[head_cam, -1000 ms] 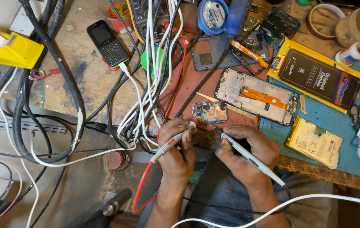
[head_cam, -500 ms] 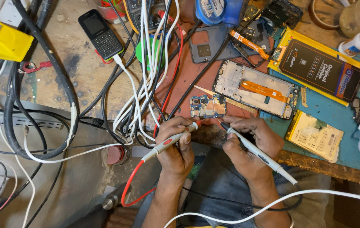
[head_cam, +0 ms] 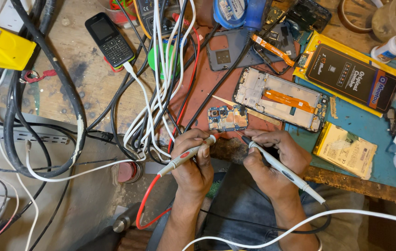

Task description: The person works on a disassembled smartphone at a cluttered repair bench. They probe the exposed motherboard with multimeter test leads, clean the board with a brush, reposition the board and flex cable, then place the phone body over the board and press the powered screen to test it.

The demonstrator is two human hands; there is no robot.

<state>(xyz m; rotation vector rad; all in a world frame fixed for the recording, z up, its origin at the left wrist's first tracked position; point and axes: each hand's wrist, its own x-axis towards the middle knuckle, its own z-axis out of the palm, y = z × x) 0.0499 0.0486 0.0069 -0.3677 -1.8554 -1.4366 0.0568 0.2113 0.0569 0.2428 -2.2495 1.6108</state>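
My left hand (head_cam: 192, 163) grips a grey test probe with a red tip and red lead (head_cam: 186, 155), its point aimed up toward a small blue circuit board (head_cam: 227, 118). My right hand (head_cam: 272, 158) grips a second grey probe with a black tip (head_cam: 284, 170), whose point sits just below the board's right end. Both tips are close to the board's near edge; contact is unclear. The board lies on a reddish mat (head_cam: 202, 83). To its right lies an opened phone frame (head_cam: 279, 98) with an orange flex cable.
A tangle of white, black and red cables (head_cam: 156, 93) crosses the bench left of the board. A black keypad phone (head_cam: 109, 40) lies at upper left, a yellow box (head_cam: 2, 49) at far left. A blue mat (head_cam: 370, 121) at right holds a battery, a package and tools.
The view has shifted slightly. Both hands stay near the circuit board with the probes in them; the probe tips have edged a little closer to the board.
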